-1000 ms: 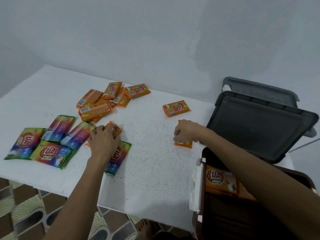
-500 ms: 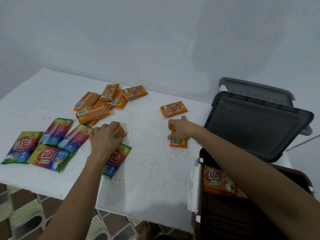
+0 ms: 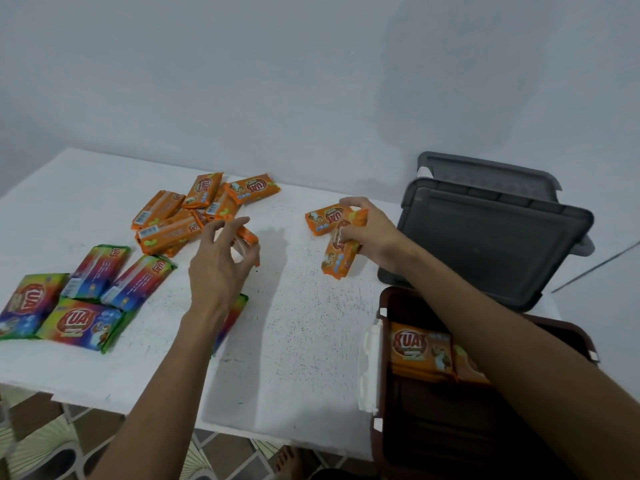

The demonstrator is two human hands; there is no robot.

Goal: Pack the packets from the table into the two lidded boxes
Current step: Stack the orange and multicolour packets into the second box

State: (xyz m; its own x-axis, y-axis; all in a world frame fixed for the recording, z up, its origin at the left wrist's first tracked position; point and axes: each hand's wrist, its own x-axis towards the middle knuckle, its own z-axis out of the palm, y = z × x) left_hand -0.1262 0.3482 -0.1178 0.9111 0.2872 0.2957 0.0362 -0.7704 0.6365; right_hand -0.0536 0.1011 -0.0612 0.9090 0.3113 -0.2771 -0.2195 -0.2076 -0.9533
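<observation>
Left hand [image 3: 221, 271]: one orange packet [image 3: 248, 236] pinched, frame centre. Right hand [image 3: 372, 233]: second packet [image 3: 339, 256] gripped, right of centre. Orange pile [image 3: 173, 226] seen upper left; packed packets [image 3: 420, 348] held in brown box [image 3: 394, 297], lower right

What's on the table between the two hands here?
Nothing. In the head view, only bare speckled table lies between the left hand, pinching one orange packet, and the right hand, gripping orange packets.
</observation>
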